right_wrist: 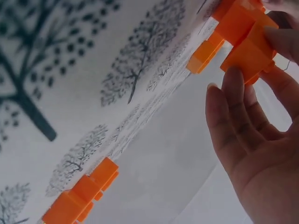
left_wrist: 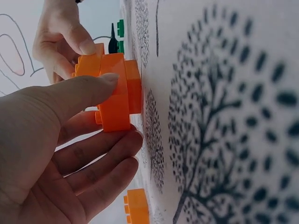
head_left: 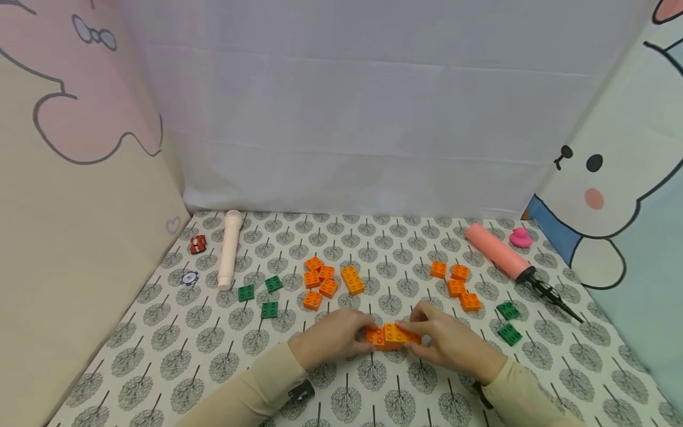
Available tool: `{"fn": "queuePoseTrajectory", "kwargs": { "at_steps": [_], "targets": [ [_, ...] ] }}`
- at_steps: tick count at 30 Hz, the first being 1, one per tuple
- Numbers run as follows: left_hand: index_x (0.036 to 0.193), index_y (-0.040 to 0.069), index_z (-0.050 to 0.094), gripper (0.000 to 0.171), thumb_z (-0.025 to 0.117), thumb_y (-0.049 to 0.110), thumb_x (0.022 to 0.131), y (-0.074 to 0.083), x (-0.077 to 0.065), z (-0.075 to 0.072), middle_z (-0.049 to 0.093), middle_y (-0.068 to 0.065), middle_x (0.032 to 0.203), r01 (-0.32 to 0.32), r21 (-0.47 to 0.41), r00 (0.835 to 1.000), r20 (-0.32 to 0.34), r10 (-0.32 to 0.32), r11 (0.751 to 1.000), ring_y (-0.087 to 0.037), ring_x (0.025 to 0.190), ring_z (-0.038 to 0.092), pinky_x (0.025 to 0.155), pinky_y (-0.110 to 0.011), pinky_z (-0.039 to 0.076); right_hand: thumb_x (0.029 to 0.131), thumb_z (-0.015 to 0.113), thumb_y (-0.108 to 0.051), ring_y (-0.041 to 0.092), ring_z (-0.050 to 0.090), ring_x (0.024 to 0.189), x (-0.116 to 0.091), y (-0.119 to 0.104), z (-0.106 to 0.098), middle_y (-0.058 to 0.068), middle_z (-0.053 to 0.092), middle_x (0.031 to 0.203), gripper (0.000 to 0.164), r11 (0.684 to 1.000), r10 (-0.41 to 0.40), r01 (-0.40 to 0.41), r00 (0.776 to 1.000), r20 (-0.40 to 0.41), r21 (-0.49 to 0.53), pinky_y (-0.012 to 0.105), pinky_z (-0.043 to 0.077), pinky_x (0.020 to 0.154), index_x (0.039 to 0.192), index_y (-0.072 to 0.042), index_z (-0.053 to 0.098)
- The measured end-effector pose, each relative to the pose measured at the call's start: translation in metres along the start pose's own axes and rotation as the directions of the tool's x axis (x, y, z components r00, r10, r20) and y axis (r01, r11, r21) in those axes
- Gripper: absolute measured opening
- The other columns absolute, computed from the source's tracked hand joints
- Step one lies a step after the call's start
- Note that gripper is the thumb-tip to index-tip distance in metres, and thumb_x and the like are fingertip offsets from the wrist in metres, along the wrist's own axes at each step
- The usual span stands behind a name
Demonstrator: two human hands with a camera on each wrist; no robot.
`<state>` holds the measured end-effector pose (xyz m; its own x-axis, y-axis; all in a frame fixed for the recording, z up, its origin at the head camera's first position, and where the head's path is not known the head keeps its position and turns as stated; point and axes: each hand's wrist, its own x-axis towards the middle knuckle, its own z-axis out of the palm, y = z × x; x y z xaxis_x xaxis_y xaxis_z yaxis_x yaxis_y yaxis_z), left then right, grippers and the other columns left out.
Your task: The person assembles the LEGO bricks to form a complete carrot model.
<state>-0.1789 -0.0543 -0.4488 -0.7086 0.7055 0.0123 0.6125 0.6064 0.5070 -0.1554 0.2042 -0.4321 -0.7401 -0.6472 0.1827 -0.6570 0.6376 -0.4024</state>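
Note:
Orange toy building bricks (head_left: 392, 337) are stacked together between the two hands near the front middle of the table. From the left side, the left hand (head_left: 337, 337) pinches an orange brick (left_wrist: 116, 112) between thumb and fingers. Opposite it, the right hand (head_left: 450, 339) grips the lighter orange brick (head_left: 395, 333) on top, thumb and fingers on its sides. In the left wrist view, a lower brick (left_wrist: 134, 86) sits beneath the pinched one, against the cloth. How firmly the top brick is seated cannot be told.
Loose orange bricks (head_left: 312, 299) and a long orange brick (head_left: 353, 280) lie beyond the hands; several more orange bricks (head_left: 456, 288) lie right. Green bricks (head_left: 269, 309) are on both sides. Farther out are a white microphone-like stick (head_left: 229, 249), toy car (head_left: 198, 244), chip (head_left: 189, 277), pink pump (head_left: 498, 252) and duck (head_left: 520, 238).

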Motion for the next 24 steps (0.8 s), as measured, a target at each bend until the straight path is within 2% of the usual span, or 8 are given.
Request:
{"fn": "queuePoseTrajectory", "kwargs": {
  "at_steps": [7, 10, 13, 16, 18, 21, 24],
  "targets": [
    [0.113, 0.018, 0.069, 0.031, 0.077, 0.032, 0.087, -0.002, 0.003, -0.004, 0.066, 0.012, 0.091, -0.006, 0.001, 1.000, 0.022, 0.006, 1.000, 0.002, 0.071, 0.054, 0.066, -0.014, 0.048, 0.086, 0.077, -0.023, 0.004, 0.051, 0.069, -0.002, 0.005, 0.000, -0.002, 0.056, 0.105, 0.041, 0.998, -0.021, 0.018, 0.999, -0.044, -0.055, 0.015, 0.045, 0.056, 0.125, -0.014, 0.071],
    [0.121, 0.018, 0.068, 0.042, 0.076, 0.040, 0.087, -0.006, 0.004, -0.009, 0.068, 0.011, 0.100, -0.023, 0.019, 0.998, 0.058, 0.021, 1.000, 0.000, 0.081, 0.058, 0.074, -0.017, 0.051, 0.086, 0.076, -0.022, 0.003, 0.050, 0.069, -0.002, 0.005, 0.000, -0.003, 0.056, 0.105, 0.040, 0.999, -0.019, 0.017, 0.999, -0.043, -0.046, 0.015, 0.044, 0.055, 0.125, -0.015, 0.071],
    [0.128, 0.018, 0.066, 0.051, 0.074, 0.047, 0.087, -0.015, 0.005, -0.016, 0.068, 0.007, 0.115, -0.048, 0.052, 0.996, 0.074, 0.044, 0.997, -0.004, 0.098, 0.062, 0.087, -0.021, 0.052, 0.088, 0.075, -0.022, 0.004, 0.050, 0.069, -0.002, 0.005, 0.000, -0.003, 0.055, 0.105, 0.039, 0.999, -0.014, 0.013, 0.999, -0.030, -0.030, 0.015, 0.045, 0.056, 0.126, -0.015, 0.071],
    [0.129, 0.016, 0.065, 0.050, 0.073, 0.045, 0.088, -0.023, 0.007, -0.026, 0.066, 0.003, 0.126, -0.035, 0.083, 0.999, 0.043, 0.032, 0.996, -0.011, 0.111, 0.061, 0.095, -0.027, 0.051, 0.089, 0.074, -0.023, 0.004, 0.050, 0.069, -0.002, 0.004, 0.000, -0.003, 0.055, 0.105, 0.039, 1.000, -0.004, 0.004, 1.000, -0.015, -0.025, 0.016, 0.045, 0.057, 0.126, -0.015, 0.070],
    [0.128, 0.016, 0.066, 0.048, 0.073, 0.042, 0.089, -0.028, 0.011, -0.032, 0.064, 0.001, 0.128, -0.017, 0.129, 1.000, 0.007, 0.017, 0.991, -0.015, 0.114, 0.060, 0.096, -0.030, 0.051, 0.089, 0.075, -0.024, 0.004, 0.050, 0.071, -0.001, 0.004, 0.000, -0.003, 0.055, 0.106, 0.039, 1.000, 0.001, -0.001, 1.000, -0.010, -0.028, 0.016, 0.046, 0.058, 0.126, -0.014, 0.070],
    [0.130, 0.015, 0.064, 0.050, 0.076, 0.038, 0.087, -0.036, 0.020, -0.041, 0.060, -0.005, 0.134, 0.032, 0.217, 0.999, -0.042, -0.023, 0.976, -0.022, 0.122, 0.055, 0.103, -0.036, 0.048, 0.089, 0.074, -0.025, 0.004, 0.051, 0.071, -0.001, 0.003, 0.001, -0.004, 0.055, 0.105, 0.039, 0.999, 0.004, -0.005, 1.000, -0.005, -0.032, 0.016, 0.045, 0.058, 0.126, -0.015, 0.070],
    [0.136, 0.016, 0.060, 0.056, 0.077, 0.036, 0.086, -0.044, 0.030, -0.048, 0.053, -0.008, 0.143, 0.084, 0.285, 0.996, -0.048, -0.073, 0.955, -0.027, 0.132, 0.048, 0.111, -0.042, 0.041, 0.089, 0.074, -0.025, 0.006, 0.051, 0.071, -0.001, 0.003, 0.001, -0.004, 0.055, 0.105, 0.038, 1.000, 0.009, -0.009, 1.000, 0.003, -0.028, 0.016, 0.045, 0.057, 0.126, -0.016, 0.070]
  ]
}}
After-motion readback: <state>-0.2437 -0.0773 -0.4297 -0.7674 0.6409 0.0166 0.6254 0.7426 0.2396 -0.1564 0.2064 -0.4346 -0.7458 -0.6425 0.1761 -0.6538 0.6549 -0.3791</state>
